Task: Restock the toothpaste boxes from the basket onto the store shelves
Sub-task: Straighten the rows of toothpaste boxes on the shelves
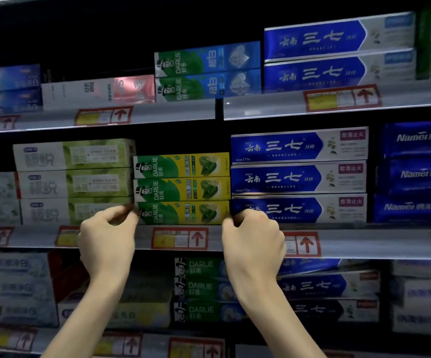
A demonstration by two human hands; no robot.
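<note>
Three green-and-yellow Darlie toothpaste boxes lie stacked on the middle shelf [364,241]. My left hand [108,233] pinches the left end of the bottom Darlie box [183,213]. At that box's right end my right hand [253,239] has its fingers curled round the end. The two upper Darlie boxes [180,178] rest on top of it. The basket is out of view.
Pale green boxes [72,182] are stacked directly left of the Darlie stack, blue-and-white boxes [299,177] directly right, dark blue Namei boxes [416,174] further right. The upper shelf [260,109] and the lower shelf [54,339] hold more boxes. Red price tags [180,239] line the rails.
</note>
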